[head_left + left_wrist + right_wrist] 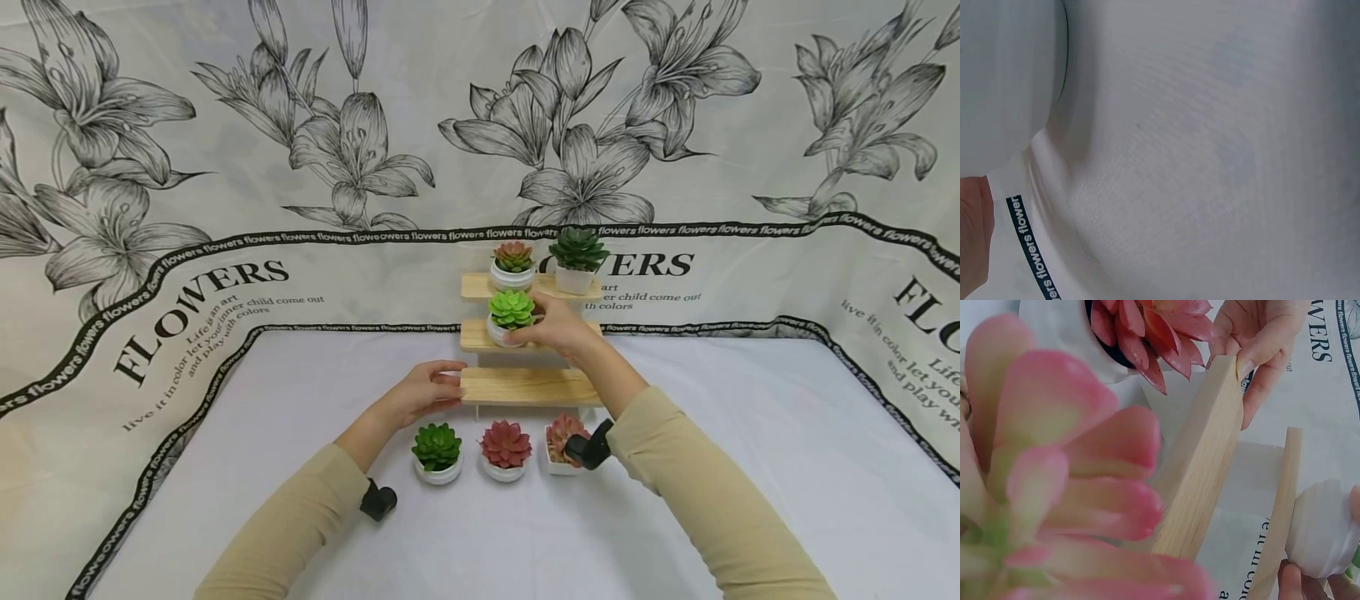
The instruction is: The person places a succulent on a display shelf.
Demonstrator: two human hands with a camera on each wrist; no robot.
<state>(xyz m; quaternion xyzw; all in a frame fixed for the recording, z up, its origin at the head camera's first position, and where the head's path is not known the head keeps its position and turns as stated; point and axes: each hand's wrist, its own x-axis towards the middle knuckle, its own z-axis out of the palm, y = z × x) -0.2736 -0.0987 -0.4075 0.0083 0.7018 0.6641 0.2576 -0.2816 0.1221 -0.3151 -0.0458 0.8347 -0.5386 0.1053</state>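
Note:
A wooden display stand with three steps (525, 387) stands toward the back of the table. My left hand (422, 393) pinches the left end of its lowest board, thumb and fingers on either side in the right wrist view. With my right hand (558, 329) I hold the white pot of a bright green succulent (512, 309) at the left part of the middle board. In the right wrist view the pot (1322, 528) is right at the board's surface, fingers around it. The left wrist view mostly shows white cloth, with part of the left hand (972, 234) at its edge.
On the top board stand an orange-tipped succulent (513, 256) and a dark green one (577, 250). In front of the stand sit a green succulent (437, 447), a red one (506, 446) and a pink one (562, 437), partly behind the right wrist camera (590, 447). A flower-printed cloth (405, 283) hangs behind.

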